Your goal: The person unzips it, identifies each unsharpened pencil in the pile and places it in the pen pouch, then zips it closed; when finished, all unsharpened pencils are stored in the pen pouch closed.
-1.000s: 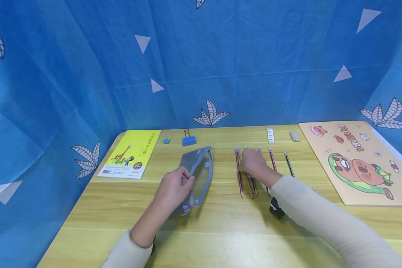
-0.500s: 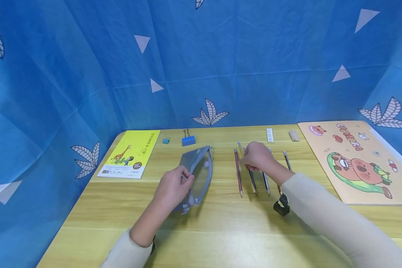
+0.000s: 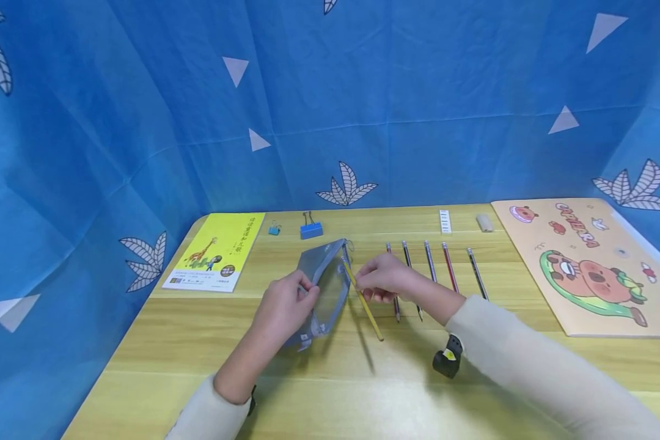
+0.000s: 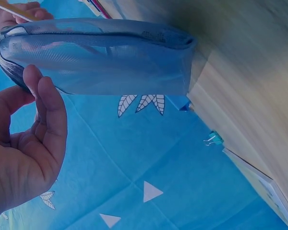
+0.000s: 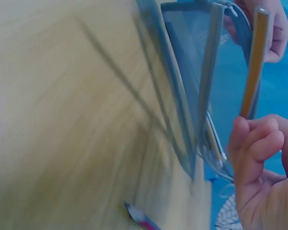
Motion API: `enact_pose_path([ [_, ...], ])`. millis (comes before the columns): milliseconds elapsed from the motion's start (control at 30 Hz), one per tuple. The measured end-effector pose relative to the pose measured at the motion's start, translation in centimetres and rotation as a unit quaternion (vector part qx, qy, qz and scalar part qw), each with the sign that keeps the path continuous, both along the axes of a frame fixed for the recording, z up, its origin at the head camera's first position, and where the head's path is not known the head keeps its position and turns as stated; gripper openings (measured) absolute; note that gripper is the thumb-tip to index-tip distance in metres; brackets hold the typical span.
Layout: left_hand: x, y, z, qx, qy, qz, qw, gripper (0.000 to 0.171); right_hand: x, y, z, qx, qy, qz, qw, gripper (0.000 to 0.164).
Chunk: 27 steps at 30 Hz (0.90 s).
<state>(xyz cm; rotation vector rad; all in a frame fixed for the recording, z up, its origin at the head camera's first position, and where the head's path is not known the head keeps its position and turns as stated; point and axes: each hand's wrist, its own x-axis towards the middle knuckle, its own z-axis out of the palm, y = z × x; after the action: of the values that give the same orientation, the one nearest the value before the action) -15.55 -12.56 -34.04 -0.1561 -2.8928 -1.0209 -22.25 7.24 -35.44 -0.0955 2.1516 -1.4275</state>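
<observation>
In the head view, my left hand (image 3: 286, 308) pinches the near side of a grey mesh zipper pouch (image 3: 315, 263), whose mouth gapes toward the right. The left wrist view shows its see-through side (image 4: 120, 67) above the thumb and fingertips. My right hand (image 3: 387, 278) pinches a yellow pencil (image 3: 370, 315) around its middle, beside the pouch's mouth. The pencil slants, and its far end overlaps the pouch's edge. Up close in the right wrist view, the pencil (image 5: 256, 67) sticks out past the fingertips. Several other pencils (image 3: 449, 266) lie in a row under and beyond the right hand.
At the back are a small teal binder clip (image 3: 274, 228), a larger blue binder clip (image 3: 311, 229), a white strip (image 3: 445, 222) and a beige eraser-like block (image 3: 484, 223). A yellow book (image 3: 214, 253) lies left, a large capybara folder (image 3: 594, 269) right. Blue cloth (image 3: 418, 91) hangs behind the table.
My right hand has picked the yellow pencil out of the row and carried it left to the pouch's mouth, tilting it. The left hand and pouch stay nearly still.
</observation>
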Motion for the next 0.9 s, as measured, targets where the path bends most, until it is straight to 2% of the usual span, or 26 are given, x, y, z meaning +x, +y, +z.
enact_pose_path([
  [233, -0.1, -0.1, 0.1, -0.001, 0.004, -0.002, 1.0, 0.014, -0.4, -1.5, -1.1, -0.097, -0.04, -0.065, 0.992, 0.034],
  [433, -0.1, -0.1, 0.1, -0.004, -0.006, -0.006, 1.0, 0.013, -0.7, -2.7, -1.4, -0.136, -0.055, -0.114, 0.983, 0.036],
  [900, -0.1, 0.0, -0.1, 0.0, -0.009, -0.017, 0.9998, 0.013, -0.6, -4.5, -1.9, -0.168, -0.058, -0.157, 0.972, 0.036],
])
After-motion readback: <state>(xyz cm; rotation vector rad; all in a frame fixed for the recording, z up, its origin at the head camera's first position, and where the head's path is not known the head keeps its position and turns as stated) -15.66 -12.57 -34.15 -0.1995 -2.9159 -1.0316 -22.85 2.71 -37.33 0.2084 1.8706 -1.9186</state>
